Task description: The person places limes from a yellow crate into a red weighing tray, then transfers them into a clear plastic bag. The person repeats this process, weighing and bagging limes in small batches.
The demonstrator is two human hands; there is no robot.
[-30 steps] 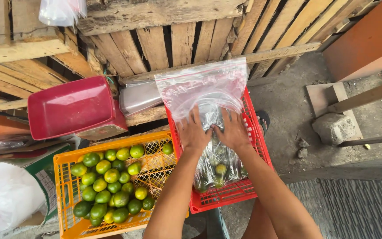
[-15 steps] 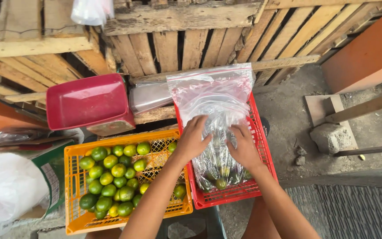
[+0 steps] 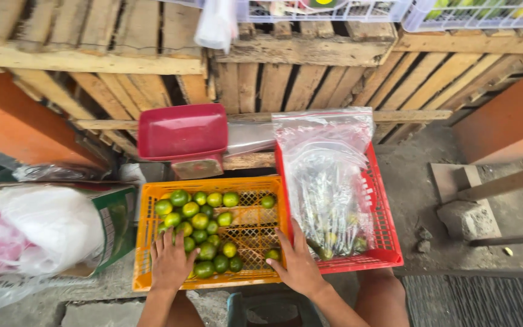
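Observation:
An orange plastic crate [image 3: 146,230] holds several small green and yellowish limes [image 3: 200,229]. My left hand [image 3: 171,261] lies flat on the limes at the crate's near left, fingers spread. My right hand [image 3: 298,261] rests on the crate's near right corner, a lime just under its fingertips. Beside it a red plastic crate [image 3: 388,233] holds a clear plastic bag [image 3: 325,175] with several limes at its bottom; neither hand touches the bag.
A red scale pan [image 3: 181,132] sits behind the orange crate. Wooden pallets [image 3: 286,79] form the back wall. White plastic bags in a box [image 3: 37,233] lie at left. A concrete block [image 3: 464,212] and orange wall [image 3: 503,121] stand at right.
Both hands left the clear bag in the red crate and moved left and down onto the orange crate. The camera view shifted up and right.

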